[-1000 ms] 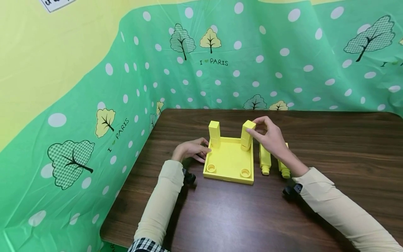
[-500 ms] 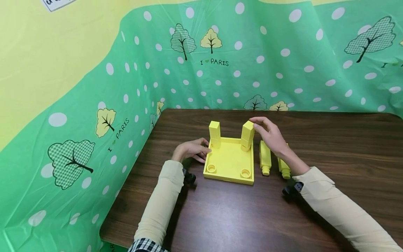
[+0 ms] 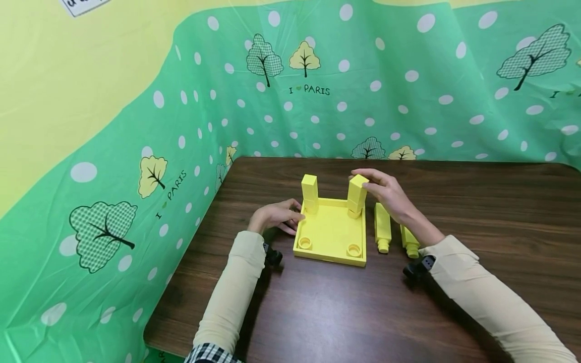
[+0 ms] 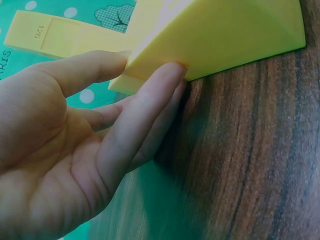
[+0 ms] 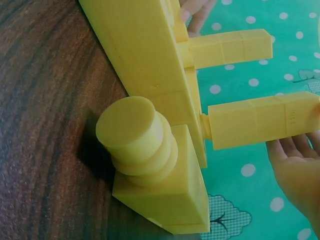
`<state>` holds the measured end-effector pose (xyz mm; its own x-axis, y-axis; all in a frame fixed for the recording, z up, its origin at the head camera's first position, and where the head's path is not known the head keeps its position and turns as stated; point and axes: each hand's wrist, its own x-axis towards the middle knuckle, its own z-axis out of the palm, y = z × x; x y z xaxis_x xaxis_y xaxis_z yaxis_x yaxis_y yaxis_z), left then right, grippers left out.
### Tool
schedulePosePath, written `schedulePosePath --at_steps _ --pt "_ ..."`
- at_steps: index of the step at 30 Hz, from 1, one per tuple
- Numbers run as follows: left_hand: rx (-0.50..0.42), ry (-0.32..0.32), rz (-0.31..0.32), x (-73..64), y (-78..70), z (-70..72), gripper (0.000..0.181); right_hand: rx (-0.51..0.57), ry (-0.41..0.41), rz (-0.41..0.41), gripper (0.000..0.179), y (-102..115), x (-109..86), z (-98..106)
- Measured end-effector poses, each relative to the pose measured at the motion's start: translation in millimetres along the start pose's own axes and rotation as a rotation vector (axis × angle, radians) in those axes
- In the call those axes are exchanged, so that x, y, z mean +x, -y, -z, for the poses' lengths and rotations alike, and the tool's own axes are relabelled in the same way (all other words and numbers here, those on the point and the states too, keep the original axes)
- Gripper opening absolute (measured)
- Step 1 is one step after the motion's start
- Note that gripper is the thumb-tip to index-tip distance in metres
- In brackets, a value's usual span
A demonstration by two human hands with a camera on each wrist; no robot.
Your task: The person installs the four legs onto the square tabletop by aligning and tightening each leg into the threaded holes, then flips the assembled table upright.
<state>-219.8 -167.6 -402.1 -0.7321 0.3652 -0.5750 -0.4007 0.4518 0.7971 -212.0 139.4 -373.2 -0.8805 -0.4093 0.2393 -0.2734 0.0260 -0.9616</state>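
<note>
Fitting the far-right leg (image 3: 357, 194) to the square yellow tray (image 3: 331, 228) looks like the step in hand; the tray lies rim up on the dark wooden counter (image 3: 317, 307). The right hand (image 3: 391, 196) grips the top of that leg between thumb and fingers, while the left hand (image 3: 275, 216) pinches the tray's left wall, seemingly bracing it. The far-left leg (image 3: 310, 190) stands upright in its corner; the held one leans slightly, and the right wrist view shows its round neck (image 5: 205, 126) exposed at the base, so it is probably not fully seated. Whether the neck screws or simply pushes in is hard to tell. The next move calls for straightening the leg and turning or pressing it down, with the tray kept from sliding. The near-left socket (image 3: 305, 243) and near-right socket (image 3: 354, 250) are unfilled, and the inner spare leg (image 3: 383, 227) and outer spare leg (image 3: 408, 237) lie to the tray's right
</note>
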Motion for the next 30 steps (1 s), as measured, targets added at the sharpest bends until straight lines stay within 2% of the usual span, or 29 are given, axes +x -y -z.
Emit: schedulePosePath --at_steps 13,21,30 --pt "0.008 0.001 0.000 1.4 -0.8 0.4 0.040 -0.060 -0.067 0.016 0.039 1.3 -1.6 1.1" --pt "0.008 -0.005 0.007 0.1 -1.5 -0.1 0.041 -0.056 -0.092 0.020 0.041 -0.4 -2.6 0.0" --pt "0.004 -0.005 0.010 -0.6 -0.8 -1.0 0.040 -0.118 -0.140 -0.008 0.040 -0.7 -6.2 -2.6"
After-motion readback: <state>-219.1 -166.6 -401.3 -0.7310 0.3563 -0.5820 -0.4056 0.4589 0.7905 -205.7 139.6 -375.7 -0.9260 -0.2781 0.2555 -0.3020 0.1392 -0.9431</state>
